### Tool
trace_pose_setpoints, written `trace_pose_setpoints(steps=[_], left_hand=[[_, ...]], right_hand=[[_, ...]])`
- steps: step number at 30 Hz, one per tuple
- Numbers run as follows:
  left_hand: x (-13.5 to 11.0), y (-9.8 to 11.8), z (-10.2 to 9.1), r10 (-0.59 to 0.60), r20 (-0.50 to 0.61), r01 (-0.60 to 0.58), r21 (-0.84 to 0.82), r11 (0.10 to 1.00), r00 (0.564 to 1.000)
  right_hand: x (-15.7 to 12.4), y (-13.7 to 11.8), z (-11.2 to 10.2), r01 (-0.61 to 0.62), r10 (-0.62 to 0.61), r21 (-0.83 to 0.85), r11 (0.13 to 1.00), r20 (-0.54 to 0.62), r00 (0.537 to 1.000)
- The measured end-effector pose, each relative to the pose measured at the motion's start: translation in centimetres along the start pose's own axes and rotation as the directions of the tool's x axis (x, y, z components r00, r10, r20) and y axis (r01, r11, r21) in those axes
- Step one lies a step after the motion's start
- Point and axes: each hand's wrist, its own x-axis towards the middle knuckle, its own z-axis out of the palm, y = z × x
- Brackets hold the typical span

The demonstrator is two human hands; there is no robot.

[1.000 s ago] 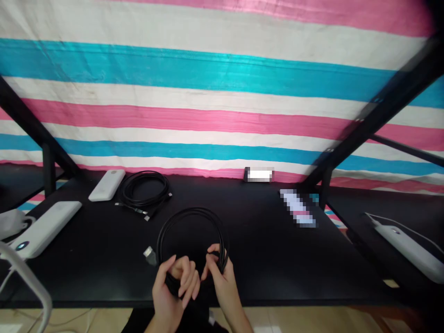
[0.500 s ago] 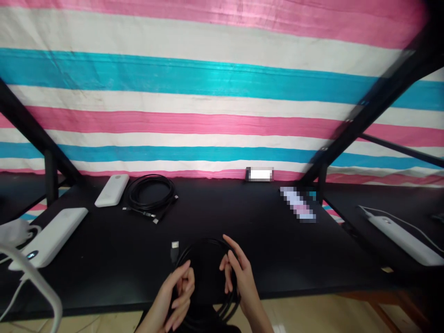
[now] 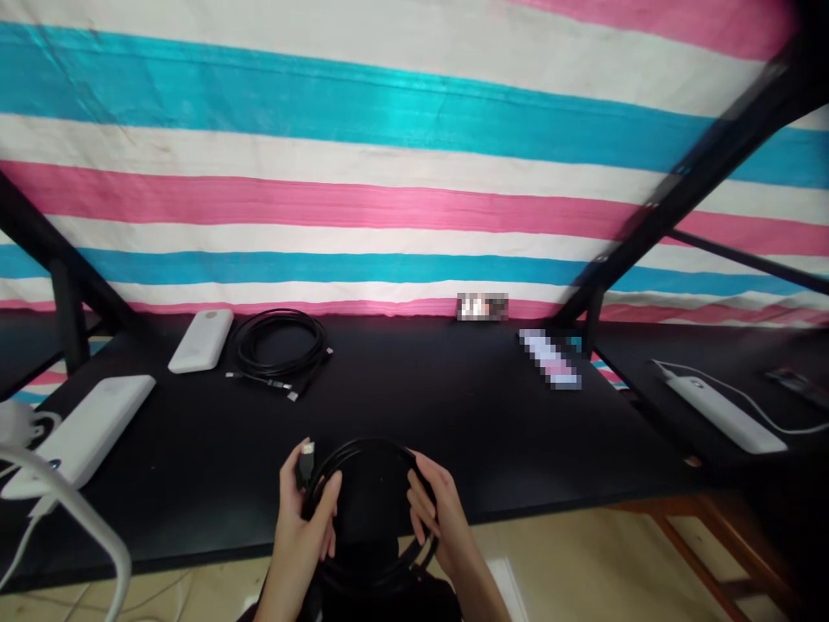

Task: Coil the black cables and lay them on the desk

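Observation:
Between my two hands, at the near edge of the table, is a black USB cable [image 3: 372,446] wound into a round coil of several loops. My left hand [image 3: 309,510] is closed around the coil's left side, its thumb lying over the loops. The cable's USB plug [image 3: 306,458] points up beside those fingers. On the coil's right side, my right hand [image 3: 435,510] has its fingers curled around the loops. The lower part of the coil hangs over dark clothing and is hard to make out.
A second coiled black cable [image 3: 278,341] lies at the back left of the black table [image 3: 414,389]. Two white power banks [image 3: 202,339] rest left of it; another white power bank [image 3: 729,415] with a cord is at right. A white curved tube [image 3: 97,527] crosses the lower left.
My left hand has turned and now grips the coil with its thumb over the loops. The USB plug has shifted left, against the fingers. My right hand's fingers have closed more around the coil.

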Motion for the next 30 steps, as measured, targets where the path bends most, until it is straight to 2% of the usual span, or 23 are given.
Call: trace_pose_setpoints(steps=[4,8,10,13,15,17,19,21,26,30], left_hand=[[-0.1,-0.1,-0.4,-0.009,0.169,-0.005,0.085,0.996,0.986],[0.2,-0.3,-0.5,-0.006,0.209,-0.017,0.110,0.994,0.978],[0.5,-0.4,-0.3,-0.020,0.226,-0.006,0.117,0.993,0.974],[1.0,-0.1,0.3,-0.046,0.259,0.018,0.111,0.994,0.965],[1.6,0.4,0.9,-0.057,0.240,0.045,0.054,0.998,0.969],[2.2,1.0,1.5,-0.045,0.173,0.057,-0.062,0.996,0.984],[2.9,1.6,1.8,-0.006,0.125,0.028,-0.177,0.984,0.992],[3.5,1.9,1.8,0.037,0.127,-0.006,-0.235,0.972,0.991],[4.1,1.9,1.3,0.106,0.185,-0.053,-0.271,0.961,0.977],[4.0,1.7,1.2,0.157,0.188,-0.108,-0.251,0.962,0.970]], right_hand=[[-0.3,0.1,-0.4,0.009,-0.009,0.027,1.000,0.005,1.000],[-0.1,0.5,-0.7,0.041,-0.041,-0.001,0.999,0.005,0.999],[0.2,0.5,-0.7,0.066,-0.065,-0.050,0.997,0.013,0.998],[1.0,0.1,-0.8,0.113,-0.102,-0.223,0.968,0.061,0.993],[1.8,-0.4,-0.8,0.157,-0.131,-0.340,0.927,0.098,0.986],[2.7,-0.9,-0.7,0.219,-0.186,-0.405,0.888,0.120,0.975],[3.6,-1.2,-0.7,0.287,-0.257,-0.453,0.844,0.127,0.958],[4.3,-1.3,-0.6,0.325,-0.298,-0.518,0.791,0.137,0.945],[5.0,-1.3,-0.6,0.325,-0.293,-0.634,0.702,0.159,0.943],[5.1,-1.2,-0.8,0.316,-0.315,-0.630,0.710,0.117,0.942]])
